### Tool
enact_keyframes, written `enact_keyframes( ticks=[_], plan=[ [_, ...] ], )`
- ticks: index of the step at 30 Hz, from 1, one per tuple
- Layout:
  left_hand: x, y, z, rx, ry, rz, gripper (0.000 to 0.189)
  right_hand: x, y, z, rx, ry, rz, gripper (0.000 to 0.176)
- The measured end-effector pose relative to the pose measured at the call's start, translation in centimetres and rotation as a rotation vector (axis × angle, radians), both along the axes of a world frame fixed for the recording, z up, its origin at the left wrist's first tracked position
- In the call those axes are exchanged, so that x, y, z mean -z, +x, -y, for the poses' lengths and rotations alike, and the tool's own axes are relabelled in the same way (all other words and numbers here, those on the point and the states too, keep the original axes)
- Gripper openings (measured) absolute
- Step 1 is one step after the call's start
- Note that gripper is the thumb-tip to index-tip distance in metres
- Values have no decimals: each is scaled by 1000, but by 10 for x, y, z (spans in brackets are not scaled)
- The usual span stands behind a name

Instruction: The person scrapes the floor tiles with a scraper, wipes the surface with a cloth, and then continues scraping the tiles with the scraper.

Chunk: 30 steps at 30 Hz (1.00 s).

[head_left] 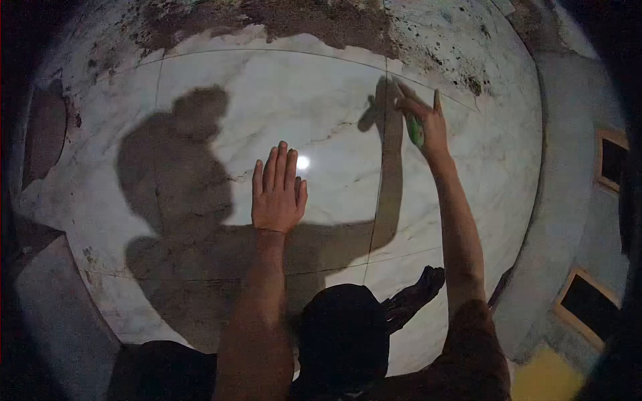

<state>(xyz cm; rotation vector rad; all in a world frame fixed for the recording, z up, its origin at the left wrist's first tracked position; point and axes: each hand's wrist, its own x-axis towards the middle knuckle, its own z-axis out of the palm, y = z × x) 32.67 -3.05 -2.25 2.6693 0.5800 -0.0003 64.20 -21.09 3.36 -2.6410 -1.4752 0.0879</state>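
My left hand (pixel 277 200) lies flat on a pale marbled tile (pixel 267 93), palm down, with its fingers stretched out. Up and to the right, my right hand (pixel 430 130) is closed around a green object (pixel 415 129), most of it hidden by the palm and fingers. A thin dark tip (pixel 405 91) shows by the fingers, near the corner where tile joints (pixel 386 65) meet. Whether it belongs to the green object I cannot tell.
Rough grey-brown mortar (pixel 321 23) borders the tiles at the top. A dark-clothed knee (pixel 344 327) and a foot (pixel 418 294) are at the bottom. Framed dark openings (pixel 588 304) show at the right, a grey block (pixel 60 294) at the left. Shadows cross the tiles.
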Motion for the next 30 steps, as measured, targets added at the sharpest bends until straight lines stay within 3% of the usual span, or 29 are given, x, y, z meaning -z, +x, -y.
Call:
enact_keyframes(
  ticks=[4, 9, 11, 14, 17, 22, 30],
  plan=[
    [-2, -4, 0, 28, -12, 0, 59, 9, -56, 8, -73, -180, 150, 37],
    [0, 1, 1, 7, 19, 27, 58, -4, 4, -28, -14, -162, 197, 32],
    [0, 0, -1, 10, 8, 25, 58, -4, -20, -17, -7, -99, 135, 30],
    [0, -2, 2, 15, 3, 28, 58, 4, -38, 0, -71, -216, 250, 26],
    [-1, 1, 3, 8, 37, 13, 59, 13, -6, -13, -99, -254, 337, 37],
    [2, 0, 2, 7, -6, 13, 59, 18, -17, -4, -105, -191, 262, 26],
    [3, 0, 1, 8, 10, 48, 59, 8, -6, -15, -100, -235, 248, 28]
  ],
)
